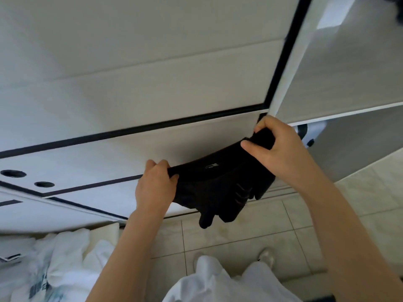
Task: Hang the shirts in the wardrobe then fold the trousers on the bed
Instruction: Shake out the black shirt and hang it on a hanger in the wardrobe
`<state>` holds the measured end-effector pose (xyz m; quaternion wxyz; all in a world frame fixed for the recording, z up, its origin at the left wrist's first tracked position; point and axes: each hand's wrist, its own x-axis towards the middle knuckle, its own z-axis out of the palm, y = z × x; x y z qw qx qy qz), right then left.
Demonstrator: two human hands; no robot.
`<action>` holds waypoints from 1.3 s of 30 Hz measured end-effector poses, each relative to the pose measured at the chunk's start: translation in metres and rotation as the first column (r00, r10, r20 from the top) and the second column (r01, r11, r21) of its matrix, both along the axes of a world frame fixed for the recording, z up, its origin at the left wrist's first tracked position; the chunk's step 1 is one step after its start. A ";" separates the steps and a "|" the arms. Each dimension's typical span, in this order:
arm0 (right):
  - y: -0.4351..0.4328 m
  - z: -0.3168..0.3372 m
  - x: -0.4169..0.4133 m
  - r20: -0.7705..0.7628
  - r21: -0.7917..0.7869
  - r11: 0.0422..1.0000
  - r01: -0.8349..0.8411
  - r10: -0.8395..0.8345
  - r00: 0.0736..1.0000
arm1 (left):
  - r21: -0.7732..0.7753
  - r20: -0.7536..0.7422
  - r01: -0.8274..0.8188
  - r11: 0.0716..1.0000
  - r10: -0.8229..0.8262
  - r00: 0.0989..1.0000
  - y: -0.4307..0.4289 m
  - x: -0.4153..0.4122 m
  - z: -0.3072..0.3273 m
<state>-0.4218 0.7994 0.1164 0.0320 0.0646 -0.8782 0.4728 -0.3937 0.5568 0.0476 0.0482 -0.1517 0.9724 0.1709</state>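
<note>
Black fabric is bunched under curled fingers [162, 166] at both ends. The left hand [156, 186] pinches one end of the black garment [218, 186] at mid-frame, and the right hand [278, 149] grips the other end higher and to the right, thumb across the cloth. The garment hangs stretched between them, a small label on its upper band; shirt or trousers, I cannot tell. It is not yet hung or folded, and I see no hanger. White clothes [56, 258] lie heaped at lower left, probably waiting their turn, so most of the job looks undone. The wardrobe [349, 79] stands open at upper right, while its sliding door [130, 83] covers the left. Tiled floor [239, 234] lies below.
</note>
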 end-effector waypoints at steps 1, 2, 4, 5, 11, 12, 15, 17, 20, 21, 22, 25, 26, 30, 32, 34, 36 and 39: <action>0.016 -0.002 -0.002 -0.002 -0.005 1.000 0.002 -0.002 1.000 | -0.017 0.005 -0.027 0.999 0.027 1.000 0.008 -0.001 -0.001; 0.034 -0.004 -0.003 0.003 -0.016 1.000 0.003 -0.003 1.000 | -0.024 0.015 -0.055 0.998 0.056 0.998 0.018 -0.002 -0.002; 0.073 -0.007 -0.007 0.030 -0.042 0.999 -0.003 0.004 1.000 | 0.032 0.062 -0.114 0.993 0.112 0.992 0.040 -0.005 -0.001; 0.093 -0.008 -0.010 0.043 -0.043 0.999 -0.014 0.016 0.999 | 0.115 0.096 -0.155 0.981 0.144 0.985 0.054 -0.008 0.001; 0.196 -0.015 -0.028 0.063 0.043 0.982 -0.183 0.181 0.982 | 0.649 0.259 -0.343 0.680 0.226 0.939 0.148 -0.027 0.020; 0.210 -0.015 -0.032 0.056 0.057 0.984 -0.172 0.169 0.984 | 0.698 0.253 -0.335 0.633 0.220 0.942 0.162 -0.029 0.025; 0.242 -0.015 -0.042 0.010 0.026 0.995 -0.098 0.098 0.995 | 0.812 0.216 -0.294 0.504 0.208 0.954 0.200 -0.038 0.039; 0.255 -0.011 -0.046 0.005 -0.074 0.996 -0.053 0.053 0.999 | 0.864 0.183 -0.249 0.438 0.187 0.965 0.223 -0.046 0.048; 0.264 -0.005 -0.054 -0.012 -0.159 0.987 0.004 -0.006 1.000 | 0.940 0.186 -0.217 0.264 0.137 0.973 0.259 -0.062 0.063; 0.267 -0.002 -0.058 -0.019 -0.174 0.984 0.021 -0.025 1.000 | 0.953 0.191 -0.212 0.214 0.117 0.975 0.269 -0.068 0.068; 0.269 0.000 -0.063 -0.029 -0.183 0.982 0.037 -0.043 0.999 | 0.962 0.189 -0.203 0.181 0.093 0.978 0.279 -0.075 0.073; 0.278 0.008 -0.080 -0.060 -0.199 0.976 0.088 -0.102 0.993 | 0.980 0.152 -0.153 0.124 0.018 0.988 0.299 -0.097 0.084; 0.282 0.010 -0.087 -0.067 -0.212 0.971 0.108 -0.125 0.990 | 0.983 0.140 -0.139 0.117 0.000 0.990 0.304 -0.105 0.088; 0.298 0.019 -0.120 -0.097 -0.307 0.920 0.242 -0.284 0.954 | 0.986 0.109 -0.104 0.131 -0.030 0.994 0.317 -0.143 0.100; 0.306 0.021 -0.139 -0.071 -0.378 0.869 0.320 -0.372 0.926 | 0.975 0.082 -0.078 0.207 -0.014 0.997 0.325 -0.161 0.107; 0.315 0.020 -0.158 -0.009 -0.445 0.807 0.387 -0.437 0.900 | 0.964 0.069 -0.064 0.257 -0.009 0.998 0.334 -0.180 0.111; 0.323 0.018 -0.176 0.059 -0.492 0.745 0.450 -0.487 0.871 | 0.961 0.072 -0.075 0.267 0.019 0.997 0.340 -0.199 0.112; 0.333 0.019 -0.199 0.138 -0.556 0.658 0.508 -0.530 0.837 | 0.966 0.066 -0.078 0.247 0.057 0.996 0.340 -0.222 0.110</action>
